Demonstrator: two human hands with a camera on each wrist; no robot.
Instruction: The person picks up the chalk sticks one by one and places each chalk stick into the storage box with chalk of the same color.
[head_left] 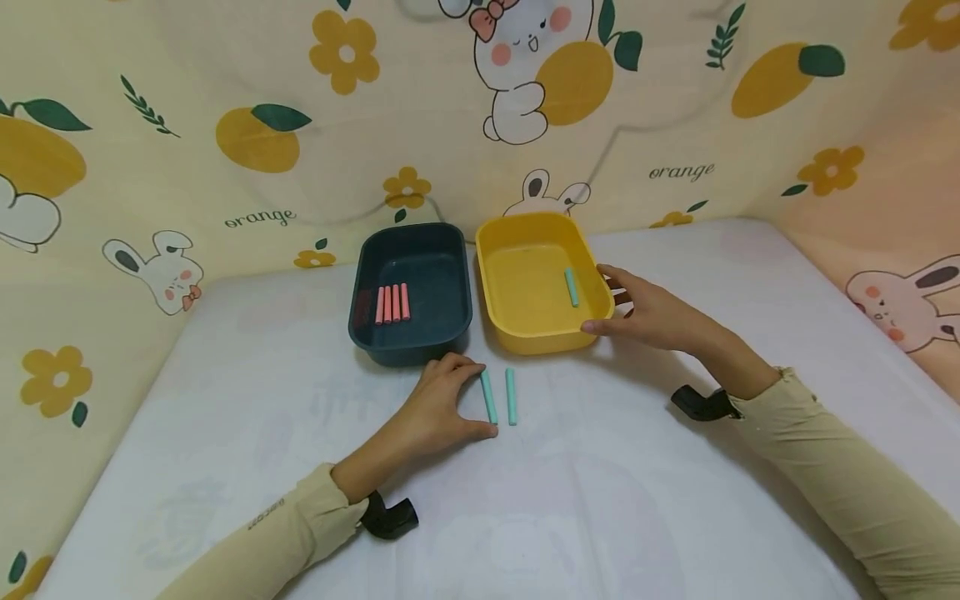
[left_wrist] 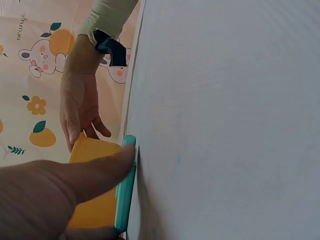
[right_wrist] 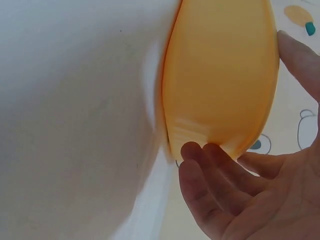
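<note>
My left hand (head_left: 438,404) pinches a teal chalk stick (head_left: 489,397) end to end on the table, thumb at the near end and a finger at the far end. In the left wrist view the thumb overlaps this chalk stick (left_wrist: 126,200). A second teal chalk stick (head_left: 512,397) lies just to its right. My right hand (head_left: 652,315) holds the right side of a yellow plastic bin (head_left: 525,287), its thumb at the near right corner. Curved fingers (right_wrist: 200,192) lie along the bin's outer wall in the right wrist view. One teal chalk stick (head_left: 572,287) is inside this bin.
Left of the yellow bin stands a dark blue bin (head_left: 438,275) with several pink chalk sticks (head_left: 396,303) inside. Both bins sit at the back of the white-covered table (head_left: 570,500), before a printed cloth backdrop (head_left: 420,92).
</note>
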